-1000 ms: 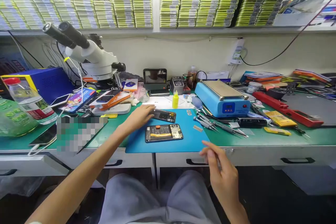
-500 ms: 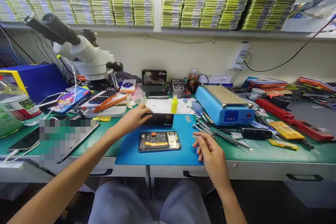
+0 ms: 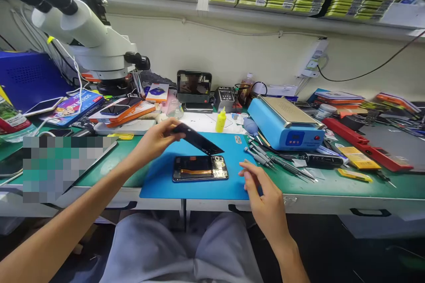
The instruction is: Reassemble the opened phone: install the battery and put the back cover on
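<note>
My left hand [image 3: 162, 136] pinches a thin black phone screen [image 3: 198, 139] by its left end. The screen is tilted, its right end low, just above the opened phone [image 3: 199, 169]. That phone lies flat on a blue mat [image 3: 157, 189]; its dark battery area, an orange flex cable and the pale board at its right end show. Whether the screen touches the phone, I cannot tell. My right hand [image 3: 265, 194] hovers over the mat's right edge, fingers loosely bent and apart, with nothing visible in them.
Several screwdrivers [image 3: 260, 154] and tweezers lie right of the mat, before a blue heating plate machine [image 3: 282, 126]. A yellow bottle [image 3: 221, 120] stands behind the mat. At the left are a microscope [image 3: 99, 48] and stacked boxes [image 3: 122, 112]. Drawers run below the bench edge.
The screen has gone from standing upright behind the phone to tilted, its right end lowered toward the phone; its lit icons no longer show. The view has shifted downward. My right hand stays beside the mat.
</note>
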`<state>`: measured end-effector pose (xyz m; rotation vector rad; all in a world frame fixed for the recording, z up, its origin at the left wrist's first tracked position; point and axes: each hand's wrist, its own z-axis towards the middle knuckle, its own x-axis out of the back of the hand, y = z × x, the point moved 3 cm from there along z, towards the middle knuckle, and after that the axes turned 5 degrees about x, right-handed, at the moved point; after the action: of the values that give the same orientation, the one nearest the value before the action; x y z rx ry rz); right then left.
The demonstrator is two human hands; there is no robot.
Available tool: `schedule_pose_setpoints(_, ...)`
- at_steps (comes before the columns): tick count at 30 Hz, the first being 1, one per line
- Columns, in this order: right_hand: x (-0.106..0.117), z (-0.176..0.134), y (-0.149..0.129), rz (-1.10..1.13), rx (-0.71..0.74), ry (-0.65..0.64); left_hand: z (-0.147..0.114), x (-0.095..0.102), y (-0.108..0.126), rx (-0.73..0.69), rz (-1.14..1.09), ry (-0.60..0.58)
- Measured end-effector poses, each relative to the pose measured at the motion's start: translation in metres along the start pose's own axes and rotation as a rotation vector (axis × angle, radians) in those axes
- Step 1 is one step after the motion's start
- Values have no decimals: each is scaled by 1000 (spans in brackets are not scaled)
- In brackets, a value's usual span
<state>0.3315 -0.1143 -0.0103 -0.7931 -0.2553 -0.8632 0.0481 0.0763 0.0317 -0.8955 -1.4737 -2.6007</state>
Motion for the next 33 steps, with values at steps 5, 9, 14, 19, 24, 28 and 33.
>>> schedule_pose_setpoints(5, -4, -1, -25, -84, 242, -22, 15, -13, 28, -142, -153, 1)
schedule_pose_setpoints(9, -10, -3, -31, -148, 310, -47, 29, -31, 42, -226, -206, -89)
schedule_pose_setpoints(14, -12, -4, -30, -206, 335, -34, 47, -39, 48, -252, -240, -187)
schedule_pose_setpoints(19, -18, -5, -30, -273, 375, -29, 55, -40, 44, -253, -276, -239)
schedule_pose_setpoints(24, -25, -6, -32, -319, 391, -28, 53, -36, 42, -256, -314, -214)
schedule_pose_setpoints(28, -25, -8, -33, -326, 390, -36, 49, -33, 43, -254, -312, -195)
schedule_pose_setpoints(33, -22, -9, -33, -323, 365, -30, 47, -33, 45, -225, -289, -192)
